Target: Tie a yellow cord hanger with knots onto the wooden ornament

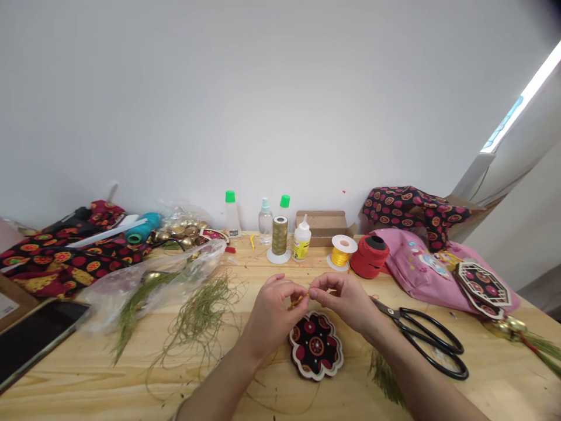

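My left hand (275, 310) and my right hand (346, 301) meet over the middle of the wooden table (87, 374). Both pinch a short piece of yellow cord (298, 301) between their fingertips. Just under the hands lies a flower-shaped ornament (315, 345) with a white edge and black fabric with red circles. Loose green-gold threads (197, 318) are spread on the table to the left of my left hand.
Black scissors (427, 339) lie right of my right hand. Behind stand a gold thread spool (279, 237), a glue bottle (301, 240), a yellow cord spool (342, 252), a red spool (370, 256) and green-capped bottles (231, 213). Patterned fabric (56, 257), a plastic bag (158, 280), a pink bag (421, 266).
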`<state>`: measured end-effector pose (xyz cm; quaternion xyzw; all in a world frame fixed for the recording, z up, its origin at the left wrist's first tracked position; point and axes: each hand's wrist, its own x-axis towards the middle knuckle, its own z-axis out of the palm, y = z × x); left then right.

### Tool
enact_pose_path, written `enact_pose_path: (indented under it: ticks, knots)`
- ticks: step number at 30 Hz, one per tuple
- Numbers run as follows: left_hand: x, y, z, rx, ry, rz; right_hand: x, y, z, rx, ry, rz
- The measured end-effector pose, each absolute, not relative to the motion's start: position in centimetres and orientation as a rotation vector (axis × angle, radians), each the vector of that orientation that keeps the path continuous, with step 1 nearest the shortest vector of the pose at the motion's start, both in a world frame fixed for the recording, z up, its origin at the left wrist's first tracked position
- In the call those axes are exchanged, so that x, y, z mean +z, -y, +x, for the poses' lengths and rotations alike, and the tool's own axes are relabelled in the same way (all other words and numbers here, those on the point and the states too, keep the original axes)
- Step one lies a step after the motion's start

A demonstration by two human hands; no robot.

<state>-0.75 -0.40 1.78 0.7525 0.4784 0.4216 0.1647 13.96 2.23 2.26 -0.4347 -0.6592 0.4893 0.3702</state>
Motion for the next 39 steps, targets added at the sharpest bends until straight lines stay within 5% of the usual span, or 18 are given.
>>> enact_pose_path:
  ticks: [18, 39]
  knots:
    - [1.9, 0.3, -1.0, 1.17, -1.238, 2.155, 2.2, -2.0, 14.6, 1.855, 1.34, -0.972]
    - [1.3, -0.4, -1.1, 1.146, -0.915, 1.119, 2.1, -1.7, 13.8, 1.186, 1.595, -0.953]
